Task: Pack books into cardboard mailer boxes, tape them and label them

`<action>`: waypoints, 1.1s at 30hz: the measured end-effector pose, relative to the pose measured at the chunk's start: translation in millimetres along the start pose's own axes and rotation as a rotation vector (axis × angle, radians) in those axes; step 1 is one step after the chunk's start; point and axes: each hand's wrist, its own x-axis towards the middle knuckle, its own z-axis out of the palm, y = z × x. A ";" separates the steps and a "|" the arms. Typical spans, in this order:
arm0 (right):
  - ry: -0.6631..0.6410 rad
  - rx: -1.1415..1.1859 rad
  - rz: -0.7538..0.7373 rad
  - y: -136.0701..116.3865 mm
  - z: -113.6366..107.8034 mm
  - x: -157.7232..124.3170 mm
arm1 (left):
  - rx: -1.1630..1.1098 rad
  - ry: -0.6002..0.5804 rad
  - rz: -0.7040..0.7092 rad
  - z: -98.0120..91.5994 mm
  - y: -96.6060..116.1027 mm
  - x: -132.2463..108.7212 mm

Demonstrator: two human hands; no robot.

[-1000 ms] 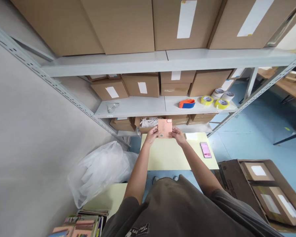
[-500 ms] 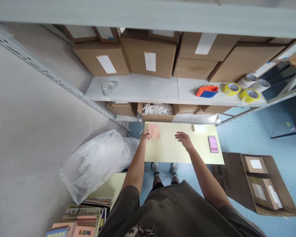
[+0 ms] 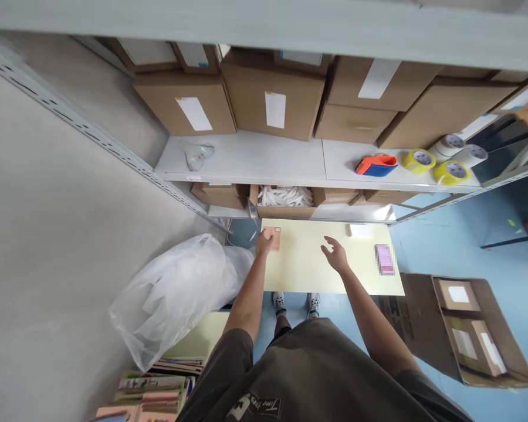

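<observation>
At the left end of the pale yellow tabletop, my left hand grips a thin pink-orange booklet, with the thumb over its face. A small outlined mark shows in the booklet's upper right corner; its left part is hidden by the hand. My right hand hovers over the middle of the tabletop, fingers apart and slightly curled, holding nothing. Beyond it, near the back edge, lies a small white stack. A blurred-out purple object lies at the right end.
Cardboard boxes fill the shelf ahead, with tape rolls, an orange-blue holder and glasses in front. Below sits a box of white pieces. A plastic bag, books and an open carton flank me.
My left hand has shifted onto the booklet, its thumb now covering more of the face, and the booklet's visible area is smaller. My right hand has moved slightly right and stays empty.
</observation>
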 end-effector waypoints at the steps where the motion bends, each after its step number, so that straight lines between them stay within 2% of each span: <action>1: 0.006 -0.021 -0.046 -8.9 -2.6 5.0 | -0.033 0.032 0.029 -2.8 14.0 -3.8; 5: 0.030 -0.044 -0.214 -49.7 -18.4 26.7 | -0.261 0.152 0.244 -23.1 79.6 -23.2; 8: 0.032 -0.015 -0.302 -75.7 -28.9 40.9 | -0.264 0.196 0.412 -46.0 120.3 -49.1; 10: 0.013 0.024 -0.355 -89.2 -30.9 49.0 | -0.223 0.229 0.478 -61.8 135.4 -71.7; 13: -0.046 0.073 -0.474 -107.4 -24.0 57.8 | -0.168 0.301 0.525 -82.5 139.6 -109.3; 18: -0.215 0.083 -0.672 -134.0 5.8 54.1 | -0.070 0.412 0.493 -101.9 114.3 -178.9; 24: -0.526 0.108 -0.776 -151.2 59.8 15.3 | -0.074 0.680 0.306 -108.3 61.8 -286.2; 28: -0.690 0.123 -0.879 -170.7 104.5 -36.8 | -0.098 0.862 0.172 -118.9 19.8 -373.6; 33: -0.908 0.117 -1.029 -200.1 156.2 -132.7 | -0.164 1.095 -0.020 -126.9 -37.2 -490.5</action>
